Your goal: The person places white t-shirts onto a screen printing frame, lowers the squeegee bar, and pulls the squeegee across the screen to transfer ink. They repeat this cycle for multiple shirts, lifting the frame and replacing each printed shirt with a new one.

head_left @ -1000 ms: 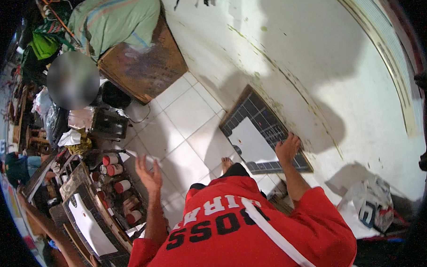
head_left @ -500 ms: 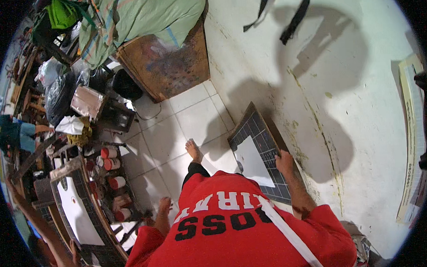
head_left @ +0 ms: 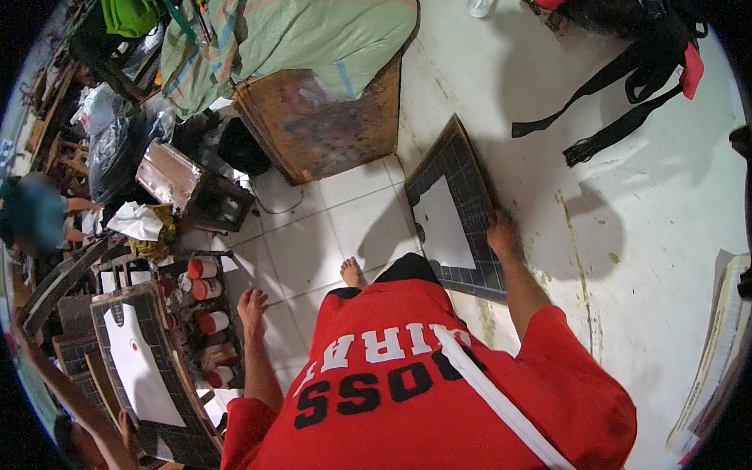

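My right hand (head_left: 502,235) grips the edge of a dark board (head_left: 471,186) marked with light grid lines. The board is tilted up beside the white wall, and a white cut-out sheet (head_left: 444,226) lies on its face. My thumb and fingers on the board's far side are partly hidden. Held low over the tiled floor, my left hand (head_left: 253,310) is empty, its fingers apart. Nearest to it are several red-and-white jars (head_left: 213,322) on a rack at the left.
At the left, another person's arm (head_left: 75,403) reaches beside a second gridded board (head_left: 161,371) bearing a white sheet. A wooden panel (head_left: 331,141) under a green sack (head_left: 327,29) stands ahead. Black straps (head_left: 591,103) hang at the upper right. A metal box (head_left: 171,172) sits among clutter.
My right hand has raised the gridded board farther forward along the wall. My left hand has come forward from beside my body, toward the jars.
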### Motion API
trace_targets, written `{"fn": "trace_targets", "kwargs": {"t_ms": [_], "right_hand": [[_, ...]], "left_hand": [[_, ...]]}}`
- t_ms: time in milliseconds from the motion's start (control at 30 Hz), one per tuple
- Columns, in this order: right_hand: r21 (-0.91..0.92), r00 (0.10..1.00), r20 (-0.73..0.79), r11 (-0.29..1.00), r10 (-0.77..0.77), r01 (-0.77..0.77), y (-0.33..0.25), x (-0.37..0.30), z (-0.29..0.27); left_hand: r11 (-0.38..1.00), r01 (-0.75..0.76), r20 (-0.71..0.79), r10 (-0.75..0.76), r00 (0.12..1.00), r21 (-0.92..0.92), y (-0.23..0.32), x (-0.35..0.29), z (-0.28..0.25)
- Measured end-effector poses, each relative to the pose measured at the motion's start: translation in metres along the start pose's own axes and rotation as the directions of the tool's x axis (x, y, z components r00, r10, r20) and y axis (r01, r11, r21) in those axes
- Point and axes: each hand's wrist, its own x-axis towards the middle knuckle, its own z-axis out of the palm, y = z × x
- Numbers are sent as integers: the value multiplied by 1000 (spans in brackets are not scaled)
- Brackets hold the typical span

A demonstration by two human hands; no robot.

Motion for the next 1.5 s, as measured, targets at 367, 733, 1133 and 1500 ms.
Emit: {"fn": "trace_targets", "kwargs": {"t_ms": [367, 733, 1133, 1500], "right_hand": [[187, 991, 13, 974, -132, 127, -18, 17, -15], [261, 886, -179, 847, -428, 462, -50, -16, -5], [858, 872, -183, 359, -454, 368, -103, -274, -185], [650, 687, 405, -338, -604, -680, 55, -436, -78]], "left_hand": [[875, 371, -182, -438, 880, -312, -224, -242, 29], [786, 422, -308, -582, 753, -453, -338, -434, 33], [895, 405, 407, -305, 861, -186, -185, -293, 57], [622, -28, -19, 21, 1000, -783, -30, -227, -29]]}}
